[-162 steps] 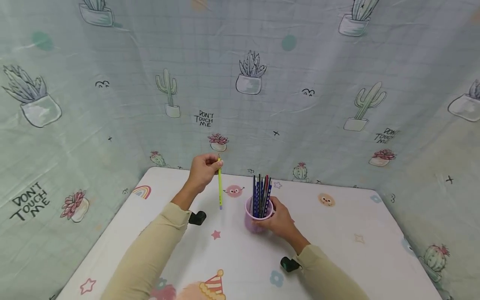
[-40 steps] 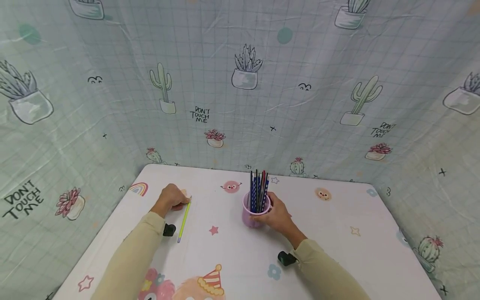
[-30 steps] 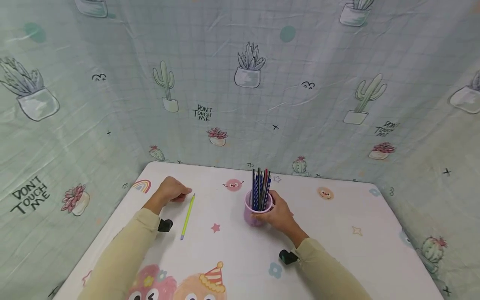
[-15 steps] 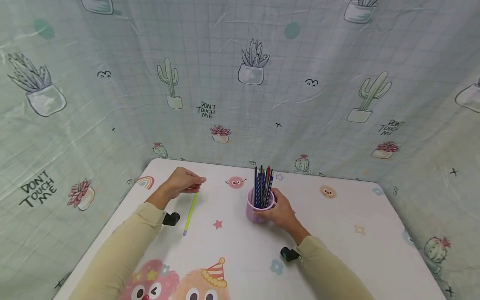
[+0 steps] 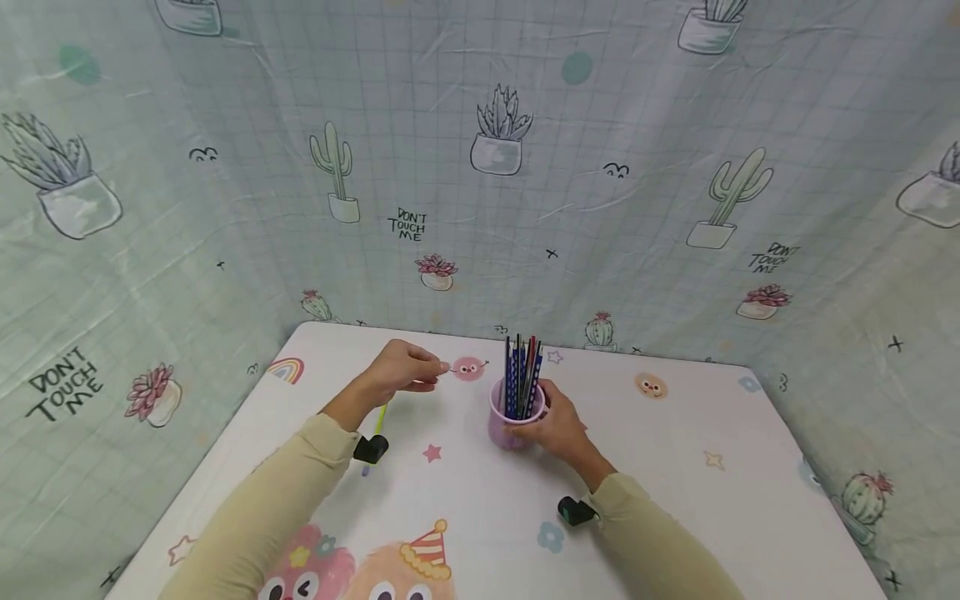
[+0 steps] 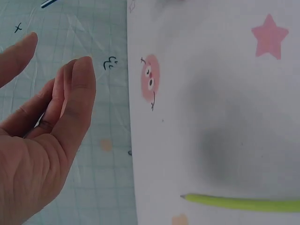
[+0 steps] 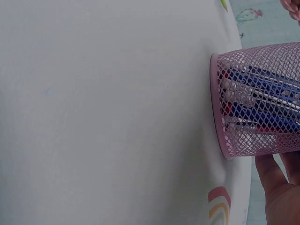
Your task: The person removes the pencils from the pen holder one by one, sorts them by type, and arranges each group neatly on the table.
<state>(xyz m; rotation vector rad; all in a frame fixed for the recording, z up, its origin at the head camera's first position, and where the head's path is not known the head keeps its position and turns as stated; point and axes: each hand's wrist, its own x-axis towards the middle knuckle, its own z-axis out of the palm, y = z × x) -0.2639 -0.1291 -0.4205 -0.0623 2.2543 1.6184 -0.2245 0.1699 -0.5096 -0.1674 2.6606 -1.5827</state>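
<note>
My right hand (image 5: 558, 427) grips the pink mesh pencil cup (image 5: 510, 433) near its rim. Dark blue dotted pencils (image 5: 522, 379), with a red one among them, stand upright in it. The right wrist view shows fingers (image 7: 271, 176) against the mesh side. My left hand (image 5: 401, 371) hovers left of the cup over the table, thumb and bent fingers apart with nothing between them in the left wrist view. Below it a yellow-green pencil (image 6: 243, 203) lies on the white table, its point toward the back edge; the left hand and wrist camera partly cover it in the head view.
The white table (image 5: 660, 475) carries printed cartoon faces, stars and flowers. Behind it and at both sides hangs a cactus-print cloth (image 5: 637, 275). Black wrist cameras (image 5: 576, 511) stick out below the sleeves.
The left hand first held the yellow-green pencil in the air, then laid it on the table at left and let go. It has since moved right, toward the cup. The right hand stays put.
</note>
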